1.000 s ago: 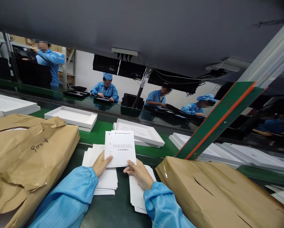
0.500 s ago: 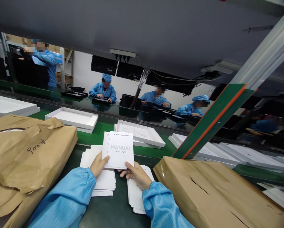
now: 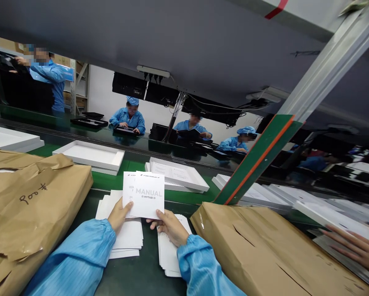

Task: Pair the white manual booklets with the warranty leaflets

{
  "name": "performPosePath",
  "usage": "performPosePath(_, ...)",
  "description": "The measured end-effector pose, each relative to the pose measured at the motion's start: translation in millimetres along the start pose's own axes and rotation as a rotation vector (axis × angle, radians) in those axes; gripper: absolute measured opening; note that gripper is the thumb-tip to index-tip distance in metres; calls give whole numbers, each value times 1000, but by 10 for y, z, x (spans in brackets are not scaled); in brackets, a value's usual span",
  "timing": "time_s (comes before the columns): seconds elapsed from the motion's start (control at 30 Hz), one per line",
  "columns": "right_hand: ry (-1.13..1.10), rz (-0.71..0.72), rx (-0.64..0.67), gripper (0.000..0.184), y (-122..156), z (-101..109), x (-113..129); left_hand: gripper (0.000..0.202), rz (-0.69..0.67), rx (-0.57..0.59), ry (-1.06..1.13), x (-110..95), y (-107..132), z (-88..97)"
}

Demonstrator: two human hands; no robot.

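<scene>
Between my hands is a white manual [image 3: 149, 203] with "MANUAL" and "HYTAB" printed on its cover. Behind its left side a second white leaflet [image 3: 128, 187] sticks out. My left hand [image 3: 119, 213] pinches the leaflet's lower left, thumb in front. With its thumb on the manual's lower right corner, my right hand [image 3: 170, 226] grips that side, fingers partly behind. Below my left hand lies a fanned stack of white leaflets [image 3: 127, 242]. Another stack of white booklets [image 3: 168, 255] sits under my right hand, which partly hides it.
Brown paper packages stand left [image 3: 48, 205] and right [image 3: 249, 246]. Along the green belt are white box trays [image 3: 90, 156], one holding printed leaflets [image 3: 172, 170]. A green-and-silver post [image 3: 258, 164] slants up at right. A co-worker's hand [image 3: 357, 246] is at the far right; other people sit across.
The view has shifted slightly, so most things appear further left. The manual has slid a little right over the leaflet, baring more of it. A co-worker's hand has appeared at right with a white tray.
</scene>
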State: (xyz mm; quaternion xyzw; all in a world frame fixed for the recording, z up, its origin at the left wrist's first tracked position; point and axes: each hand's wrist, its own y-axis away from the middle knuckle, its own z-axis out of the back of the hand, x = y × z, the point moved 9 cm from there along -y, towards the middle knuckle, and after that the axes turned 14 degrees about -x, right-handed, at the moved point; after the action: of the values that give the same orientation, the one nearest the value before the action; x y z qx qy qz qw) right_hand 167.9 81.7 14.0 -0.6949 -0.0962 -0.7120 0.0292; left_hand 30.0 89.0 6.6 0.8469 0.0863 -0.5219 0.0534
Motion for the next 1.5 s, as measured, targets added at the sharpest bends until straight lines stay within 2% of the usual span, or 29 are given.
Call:
performPosePath(0.17,-17,-31,-16,39,-9,23,-37,53,-80,1,-50,-14,-42,29)
performPosePath(0.43,51,37,-86,40,-55,28,-77,51,-170,-18,-161,-43,-58,50)
performPosePath(1.03,100,52,-92,49,-65,28,-99,53,-171,-20,-281,-10,-70,49)
performPosePath(1.5,100,64,-102,51,-47,23,-65,53,-173,-18,-279,10,-84,59)
